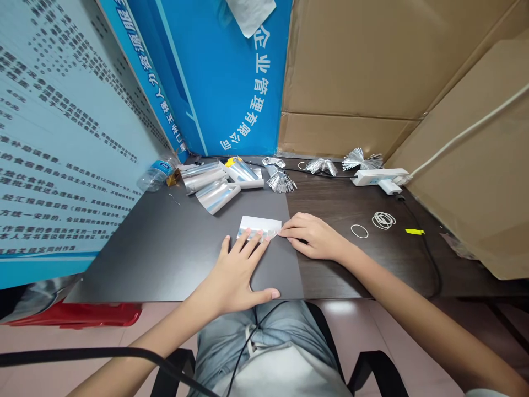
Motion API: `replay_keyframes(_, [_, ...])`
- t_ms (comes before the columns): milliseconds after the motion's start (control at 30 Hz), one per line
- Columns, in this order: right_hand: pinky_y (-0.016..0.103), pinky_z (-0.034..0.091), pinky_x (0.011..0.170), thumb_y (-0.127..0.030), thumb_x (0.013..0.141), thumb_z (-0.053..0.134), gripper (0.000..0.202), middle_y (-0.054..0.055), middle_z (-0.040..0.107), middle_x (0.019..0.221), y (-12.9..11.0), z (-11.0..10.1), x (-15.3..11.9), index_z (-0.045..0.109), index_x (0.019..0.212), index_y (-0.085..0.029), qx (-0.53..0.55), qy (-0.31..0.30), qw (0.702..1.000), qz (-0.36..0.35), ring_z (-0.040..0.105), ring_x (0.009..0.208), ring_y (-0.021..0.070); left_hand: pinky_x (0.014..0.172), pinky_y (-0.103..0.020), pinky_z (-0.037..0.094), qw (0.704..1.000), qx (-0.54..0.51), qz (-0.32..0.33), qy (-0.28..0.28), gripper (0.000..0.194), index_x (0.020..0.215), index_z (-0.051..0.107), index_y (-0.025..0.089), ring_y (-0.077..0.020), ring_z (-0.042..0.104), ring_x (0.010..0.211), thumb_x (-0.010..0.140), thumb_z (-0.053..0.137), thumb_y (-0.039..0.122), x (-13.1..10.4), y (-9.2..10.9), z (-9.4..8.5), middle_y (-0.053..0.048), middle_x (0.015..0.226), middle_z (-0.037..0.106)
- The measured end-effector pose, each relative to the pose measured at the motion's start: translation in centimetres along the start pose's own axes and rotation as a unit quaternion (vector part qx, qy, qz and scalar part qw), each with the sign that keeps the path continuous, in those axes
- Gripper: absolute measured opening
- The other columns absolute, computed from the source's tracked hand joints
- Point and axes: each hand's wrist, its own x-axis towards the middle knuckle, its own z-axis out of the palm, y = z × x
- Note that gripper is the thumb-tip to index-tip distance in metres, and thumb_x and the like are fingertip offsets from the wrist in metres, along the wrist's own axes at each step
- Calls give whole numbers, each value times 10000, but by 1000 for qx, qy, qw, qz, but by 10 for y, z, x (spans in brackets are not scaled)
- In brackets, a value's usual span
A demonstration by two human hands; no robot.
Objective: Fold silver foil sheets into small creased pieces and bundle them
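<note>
A small white and silver foil sheet (pixel 259 224) lies flat on the grey mat (pixel 177 248). My left hand (pixel 239 273) rests on the sheet's near edge, fingers spread and thumb stretched out to the right. At the sheet's right corner, the fingertips of my right hand (pixel 312 236) are pinched together on the foil. Beyond the sheet are silver foil rolls (pixel 217 193) and a fringed foil bundle (pixel 281 179).
Two more fringed bundles (pixel 362 160) lie at the back, beside a white power strip (pixel 378 176). White rubber bands (pixel 383 220) and a yellow strip (pixel 414 232) are on the right. A plastic bottle (pixel 156 175) lies back left. Upright panels border the table.
</note>
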Motion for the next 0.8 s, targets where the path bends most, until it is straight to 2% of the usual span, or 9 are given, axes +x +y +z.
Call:
replay_keyframes(133, [468,523,950,-193,1035,526,334,106,767,1223,0,-1,1,753,1280,-205,-18,-25,1000,-1,641,1078,275,1120,-808,288,1000,13,-9,14,1091,1702,249,219,-509,312,1517,873,479,890,8,9,-4,-215,1679,386])
replay_keyframes(300, [463,489,959,-204,1035,537,346,92,766,1261,-1,-4,0,735,1318,-225,-39,-44,998,4,627,1097,276,1093,-792,302,996,40,-50,66,1126,1648,393,177,-550,367,1441,826,469,943,18,29,5,-258,1553,511])
replay_keyframes(400, [457,466,947,-208,1025,558,344,86,763,1266,0,-5,-1,737,1318,-241,-60,-42,997,8,625,1092,278,1098,-791,298,994,43,-72,70,1122,1651,379,181,-548,340,1473,831,463,941,17,35,10,-254,1581,491])
replay_keyframes(533, [449,447,921,-197,1016,570,332,83,751,1264,1,-5,-1,759,1280,-260,-88,-38,995,14,618,1096,286,1115,-801,289,994,39,-84,51,1087,1662,357,199,-543,288,1525,862,414,932,11,36,9,-214,1681,390])
replay_keyframes(633, [447,442,925,-192,1016,571,327,84,744,1250,0,-4,-1,772,1261,-273,-98,-32,994,22,613,1101,287,1170,-778,247,995,48,-67,59,1064,1651,388,197,-526,245,1559,876,395,927,8,36,10,-178,1694,389])
replay_keyframes(800, [450,435,923,-193,1017,575,325,83,738,1255,-2,-3,-2,775,1257,-282,-112,-28,993,31,603,1101,289,1253,-673,202,992,66,-29,104,989,1627,414,114,-442,233,1592,960,366,842,2,35,20,-180,1675,421])
